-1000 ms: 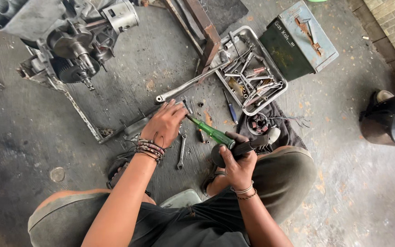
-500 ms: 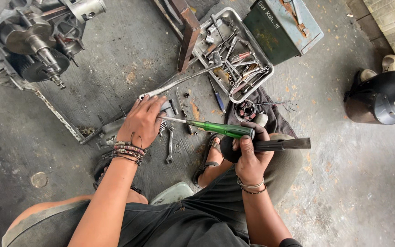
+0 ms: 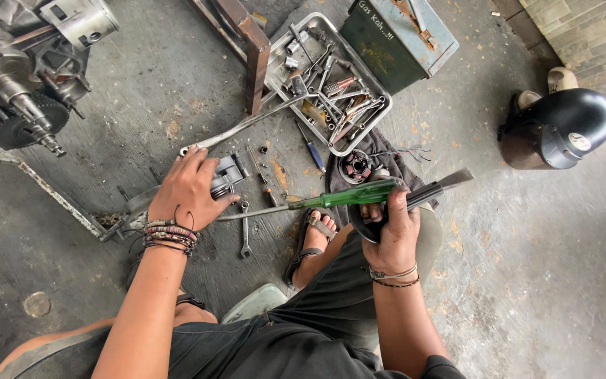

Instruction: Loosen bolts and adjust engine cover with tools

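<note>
Head view shows me a stained grey concrete floor (image 3: 527, 281) with a metal tool tray (image 3: 380, 112) near its far edge. My right hand (image 3: 391, 235) grips a green-handled screwdriver (image 3: 352, 194), level over my sandal. My left hand (image 3: 189, 189), fingers spread, presses a grey metal part (image 3: 227, 175). Since earlier, the screwdriver has swung flatter.

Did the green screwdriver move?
Yes. The green screwdriver has swung up and flatter in the right hand; its handle end now sits nearer the cloth beside the tray.
</note>
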